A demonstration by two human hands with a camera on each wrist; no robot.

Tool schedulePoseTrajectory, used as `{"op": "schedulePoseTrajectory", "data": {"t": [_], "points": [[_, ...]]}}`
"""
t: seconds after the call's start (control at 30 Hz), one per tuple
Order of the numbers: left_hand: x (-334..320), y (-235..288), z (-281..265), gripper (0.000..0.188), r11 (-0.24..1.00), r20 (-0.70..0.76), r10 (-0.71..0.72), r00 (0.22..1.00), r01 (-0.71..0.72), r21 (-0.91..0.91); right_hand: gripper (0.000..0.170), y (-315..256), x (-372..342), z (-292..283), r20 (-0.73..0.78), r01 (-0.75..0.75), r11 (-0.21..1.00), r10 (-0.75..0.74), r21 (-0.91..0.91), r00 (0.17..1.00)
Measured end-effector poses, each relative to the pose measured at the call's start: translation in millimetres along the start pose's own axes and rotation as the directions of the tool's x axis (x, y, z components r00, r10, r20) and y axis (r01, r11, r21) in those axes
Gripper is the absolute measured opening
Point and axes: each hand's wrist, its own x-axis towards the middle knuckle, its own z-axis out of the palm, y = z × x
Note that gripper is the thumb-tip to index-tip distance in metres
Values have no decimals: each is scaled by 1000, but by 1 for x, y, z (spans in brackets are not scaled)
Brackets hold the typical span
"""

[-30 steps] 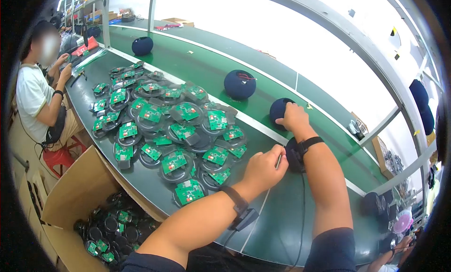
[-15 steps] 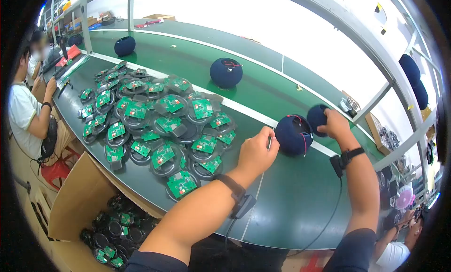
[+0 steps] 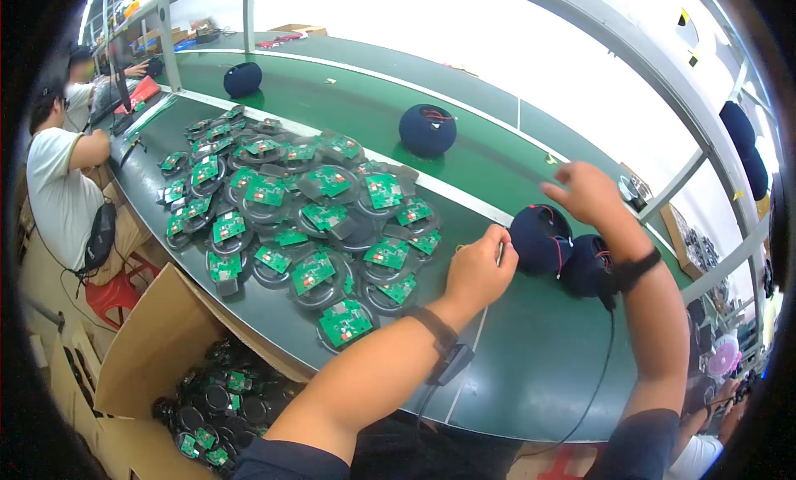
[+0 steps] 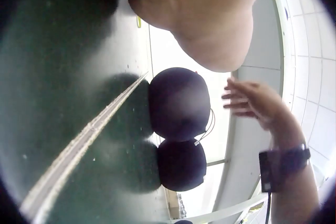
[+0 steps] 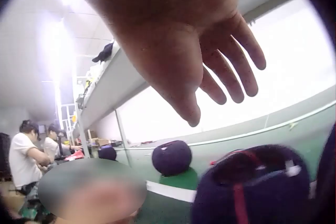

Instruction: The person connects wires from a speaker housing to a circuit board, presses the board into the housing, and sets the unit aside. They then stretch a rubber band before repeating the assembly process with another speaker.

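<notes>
My left hand (image 3: 479,270) is closed over the table and pinches a slim metallic tool (image 3: 500,251), mostly hidden by the fingers. Just right of it sits a round navy fabric-covered housing (image 3: 535,246) with an opening on top and red wires. A second navy housing (image 3: 580,273) stands close beside it, partly behind my right wrist. Above both, my right hand (image 3: 590,196) is raised with fingers spread and nothing in it. The right wrist view shows that palm (image 5: 173,50) over the open-topped housing (image 5: 262,198).
Many green circuit boards on round black parts (image 3: 315,273) cover the table's left. More lie in a cardboard box (image 3: 141,356) below. Two other navy housings, one nearer (image 3: 428,132) and one farther (image 3: 242,80), stand on the green belt (image 3: 340,107). A person (image 3: 66,181) sits at left.
My right hand has brought a navy housing off the belt to the right side of the other one, let go and lifted. The left hand keeps its hold on the tool.
</notes>
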Motion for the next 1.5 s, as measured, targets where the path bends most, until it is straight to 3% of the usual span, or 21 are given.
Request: {"op": "schedulePoseTrajectory", "data": {"t": [0.13,0.2,0.3,0.4,0.47,0.57,0.7,0.8,0.87,0.93,1.0,1.03,1.07,1.13,1.2,1.27,1.33,1.4,1.43,1.47,1.5], "points": [[1,0,-5,14,998,-31,47,998,-45,40,52,-90,73,30,-69,184,980,-179,70,981],[4,-1,-8,15,997,0,-14,1000,14,78,53,-125,102,47,-84,230,969,-223,92,971],[7,-9,-10,17,979,-77,-200,977,195,-64,60,-157,141,74,-122,208,974,-196,90,973],[10,1,-18,17,942,-96,-329,939,320,-101,65,-163,166,99,-140,204,978,-196,48,971],[9,-8,-11,16,941,-105,-335,936,327,-88,74,-166,172,102,-50,167,985,-166,30,985],[8,-12,-4,16,934,-163,-347,924,325,-147,81,-164,174,125,-241,211,975,-189,69,952],[9,-17,1,14,927,-175,-347,921,309,-211,79,-150,181,131,-329,295,950,-248,99,911],[8,-8,-5,12,963,-215,-254,943,225,-148,78,-133,170,127,-313,308,918,-224,249,923],[8,-5,-7,11,973,-215,-218,952,194,-125,76,-116,162,123,-422,363,835,-177,414,889],[7,0,-9,12,983,-203,-165,965,144,-116,76,-97,134,100,-438,351,826,-144,440,887],[7,4,-10,15,997,-290,9,957,-30,-69,76,-72,90,77,-597,498,792,-219,353,772],[7,7,-14,17,992,-299,112,948,-126,-27,75,-60,63,64,-624,504,792,-208,344,753],[7,10,-17,17,991,-295,111,949,-126,-33,73,-48,32,53,-649,509,793,-198,335,735],[6,15,-22,17,957,-375,269,887,-291,-2,72,-29,-32,30,-658,517,788,-197,335,726],[6,13,-27,20,974,-328,204,922,-226,-32,70,-12,-93,19,-665,488,839,-223,241,712],[17,-4,-25,24,923,-297,323,899,-230,308,69,-1,-144,28,-617,492,792,-194,360,763],[15,-9,-27,35,900,-217,279,935,-175,400,69,1,-187,38,-609,477,856,-272,200,745],[14,-14,-30,47,665,-35,275,961,-164,728,67,-3,-217,51,-546,410,897,-264,163,795],[14,-19,-30,58,615,5,197,980,-128,778,67,-6,-225,55,-518,391,902,-248,185,819],[16,-25,-31,59,510,7,199,980,-110,853,67,-8,-234,59,-485,365,907,-228,209,844],[17,-24,-38,60,482,23,173,985,-105,870,68,-10,-238,64,-483,351,907,-206,232,851]]}}
